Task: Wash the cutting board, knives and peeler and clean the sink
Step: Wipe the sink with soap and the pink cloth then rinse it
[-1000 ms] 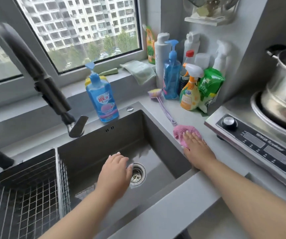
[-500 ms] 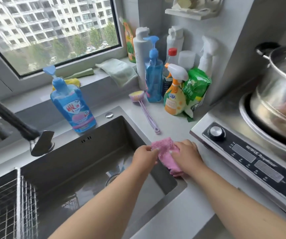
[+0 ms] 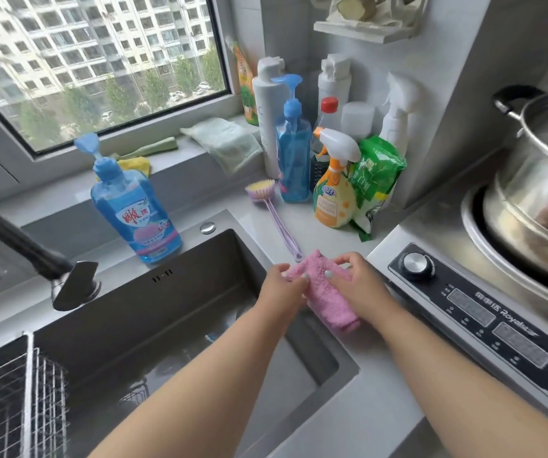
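The left hand [image 3: 282, 289] had left the sink [image 3: 180, 312] and joined the right hand [image 3: 361, 285], both pinching the pink cloth [image 3: 325, 292], probably readying a wipe-down.

Soft daylight from the window [image 3: 94, 61] at upper left fills the scene evenly; shadows are faint and diffuse. The sink [image 3: 199, 259] basin is the darkest area, with pale reflections on its wet floor. The steel pot [image 3: 537, 193] at right shows smeared highlights. Wide-angle distortion bends the frame edges, and fine detail looks slightly soft
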### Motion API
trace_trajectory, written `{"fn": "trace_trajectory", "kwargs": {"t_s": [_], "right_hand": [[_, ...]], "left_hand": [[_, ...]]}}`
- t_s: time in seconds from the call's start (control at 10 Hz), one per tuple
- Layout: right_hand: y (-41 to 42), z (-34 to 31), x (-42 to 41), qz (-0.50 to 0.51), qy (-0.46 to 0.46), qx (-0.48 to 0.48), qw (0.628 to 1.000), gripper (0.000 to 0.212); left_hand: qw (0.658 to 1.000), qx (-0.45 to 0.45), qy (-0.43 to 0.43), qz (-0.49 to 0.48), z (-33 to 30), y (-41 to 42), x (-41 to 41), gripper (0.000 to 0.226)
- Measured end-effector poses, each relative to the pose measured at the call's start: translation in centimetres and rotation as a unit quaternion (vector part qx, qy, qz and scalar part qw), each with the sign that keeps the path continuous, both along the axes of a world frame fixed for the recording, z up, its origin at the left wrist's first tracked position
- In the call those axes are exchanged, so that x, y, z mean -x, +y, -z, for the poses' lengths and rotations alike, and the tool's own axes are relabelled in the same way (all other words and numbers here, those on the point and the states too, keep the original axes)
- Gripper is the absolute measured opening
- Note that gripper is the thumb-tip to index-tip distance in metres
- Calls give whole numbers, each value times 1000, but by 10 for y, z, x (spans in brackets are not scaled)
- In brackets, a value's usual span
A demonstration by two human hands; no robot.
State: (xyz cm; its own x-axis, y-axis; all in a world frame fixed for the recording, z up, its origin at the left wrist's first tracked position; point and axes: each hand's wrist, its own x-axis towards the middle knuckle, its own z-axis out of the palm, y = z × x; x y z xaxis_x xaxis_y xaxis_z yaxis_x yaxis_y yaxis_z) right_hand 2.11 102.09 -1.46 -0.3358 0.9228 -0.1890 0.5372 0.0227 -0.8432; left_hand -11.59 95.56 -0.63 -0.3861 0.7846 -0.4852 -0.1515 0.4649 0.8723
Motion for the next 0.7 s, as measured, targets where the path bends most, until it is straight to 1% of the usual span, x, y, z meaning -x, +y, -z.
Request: {"fn": "trace_trajectory", "kwargs": {"t_s": [0.1, 0.2, 0.3, 0.4, 0.5, 0.6, 0.7], "right_hand": [[3, 4, 7, -59, -196, -105, 973, 35], [-11, 15, 2, -75, -246, -252, 933, 37], [-31, 16, 1, -118, -240, -269, 925, 75], [-39, 23, 3, -204, -312, -161, 914, 107], [-39, 15, 10, -199, -355, -154, 900, 78], [-37, 3, 26, -149, -382, -167, 897, 78], [-40, -21, 47, -91, -343, -188, 916, 75]], "left_hand": [[933, 16, 343, 104, 8, -7, 4, 61], [824, -73, 522, 209, 14, -23, -1, 51], [725, -63, 597, 338, 22, -32, -1, 49], [718, 34, 575, 392, 20, -37, 5, 55], [728, 48, 580, 363, 9, -43, 15, 57], [753, 77, 574, 313, -3, -49, 29, 61], [785, 59, 569, 238, -22, -57, 42, 60]]}}
